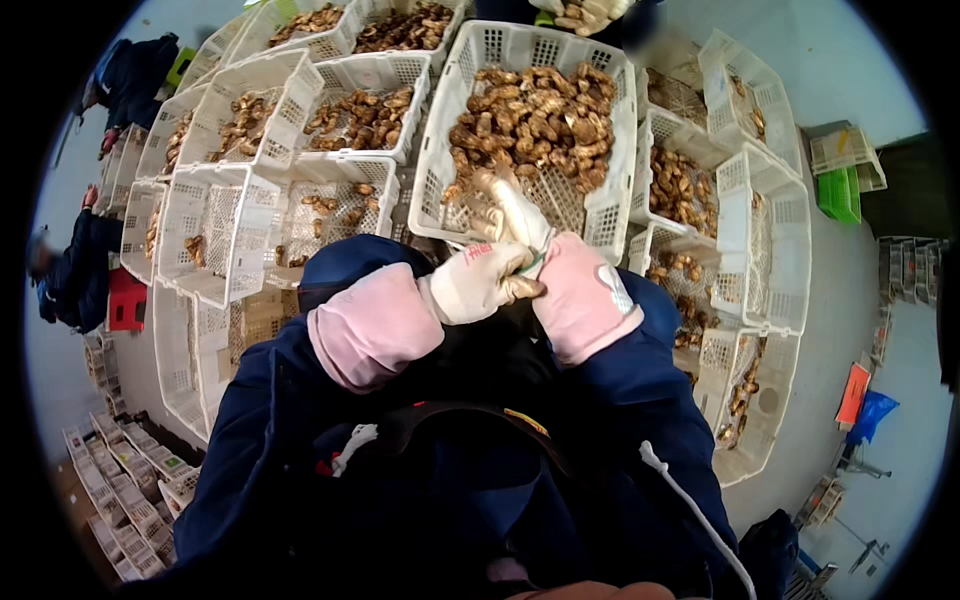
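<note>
A person in pink oversleeves (372, 325) and white gloves leans over a white plastic crate (609, 222), where brown mushrooms (540, 125) lie heaped toward the far end. The left hand (472, 283) has its fingers pinched on the green-edged cuff (538, 267) of the right glove. The right hand (517, 208) reaches over the crate's near end, fingers extended beside the heap; whether they grasp a mushroom cannot be told. More mushroom-filled crates (350, 160) flank both sides, while a co-worker's gloved hand (592, 14) shows beyond.
</note>
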The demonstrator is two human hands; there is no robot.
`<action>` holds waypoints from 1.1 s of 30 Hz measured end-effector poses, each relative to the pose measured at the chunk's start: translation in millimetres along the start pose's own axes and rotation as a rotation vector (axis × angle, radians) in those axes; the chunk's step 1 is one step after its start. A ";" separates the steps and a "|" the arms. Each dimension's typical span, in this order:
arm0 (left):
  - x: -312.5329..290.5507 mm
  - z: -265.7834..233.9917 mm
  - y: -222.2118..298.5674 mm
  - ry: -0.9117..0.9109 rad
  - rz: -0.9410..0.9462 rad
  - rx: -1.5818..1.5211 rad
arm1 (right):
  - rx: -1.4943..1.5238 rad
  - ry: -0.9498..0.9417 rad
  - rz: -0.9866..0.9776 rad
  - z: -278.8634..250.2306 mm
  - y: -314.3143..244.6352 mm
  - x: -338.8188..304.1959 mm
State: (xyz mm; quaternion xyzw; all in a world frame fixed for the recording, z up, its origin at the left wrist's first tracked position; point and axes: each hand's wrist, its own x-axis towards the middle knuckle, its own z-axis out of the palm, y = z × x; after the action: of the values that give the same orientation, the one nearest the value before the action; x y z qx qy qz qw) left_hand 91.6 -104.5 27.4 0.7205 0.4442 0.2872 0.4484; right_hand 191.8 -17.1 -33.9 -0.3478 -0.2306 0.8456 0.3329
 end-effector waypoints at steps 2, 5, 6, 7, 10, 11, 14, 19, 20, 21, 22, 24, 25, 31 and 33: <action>2.2 2.7 2.2 0.047 0.053 0.024 | 0.012 -0.064 -0.030 -13.6 -4.5 14.1; 2.1 6.1 2.6 0.093 0.069 -0.077 | -0.123 -0.053 -0.024 -21.1 -2.5 23.2; 1.0 2.2 1.6 -0.025 -0.010 0.014 | -0.070 -0.128 -0.109 -19.0 -1.5 23.9; 5.3 3.1 6.1 -0.015 0.034 0.000 | -0.101 -0.155 -0.189 -19.2 -4.6 19.9; -2.1 3.2 1.3 0.044 0.125 0.067 | -0.336 -0.175 -0.286 5.6 -8.3 3.7; -5.3 3.5 0.7 0.036 0.097 0.081 | -0.433 -0.143 -0.291 4.9 -5.5 9.0; -0.2 0.2 4.3 -0.036 -0.052 0.175 | -0.584 -0.184 -0.218 1.1 -1.8 22.5; 45.4 -75.8 2.5 0.076 -0.160 0.246 | -0.544 0.092 0.174 -26.9 -22.6 54.4; 58.4 -91.0 -10.1 0.363 -0.192 0.209 | -0.867 0.204 0.063 -42.5 -22.8 66.2; 59.7 -108.0 -24.9 0.628 -0.109 0.171 | -1.186 0.288 -0.051 -47.9 -22.1 79.3; 61.4 -124.5 -33.3 0.780 -0.078 0.071 | -1.350 0.365 -0.053 -46.2 -25.6 90.5; 60.6 -139.7 -49.7 0.856 -0.124 -0.377 | -1.613 0.317 -0.060 -30.3 -33.1 105.8; 63.4 -142.5 -58.7 0.883 -0.130 -0.457 | -1.716 0.351 -0.095 -30.9 -32.1 115.4; 66.3 -141.0 -72.9 0.895 -0.097 -0.579 | -1.752 0.359 0.110 -23.3 -36.4 148.0; 64.9 -146.0 -72.2 0.784 -0.213 -0.465 | -1.517 0.518 -0.068 -32.5 -40.3 145.1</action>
State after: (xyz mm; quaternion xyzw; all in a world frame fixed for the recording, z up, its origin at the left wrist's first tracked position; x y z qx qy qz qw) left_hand -26.0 25.5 26.5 0.3886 0.5756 0.5818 0.4234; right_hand 154.3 120.1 -93.1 -0.6571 -0.6685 0.3403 0.0743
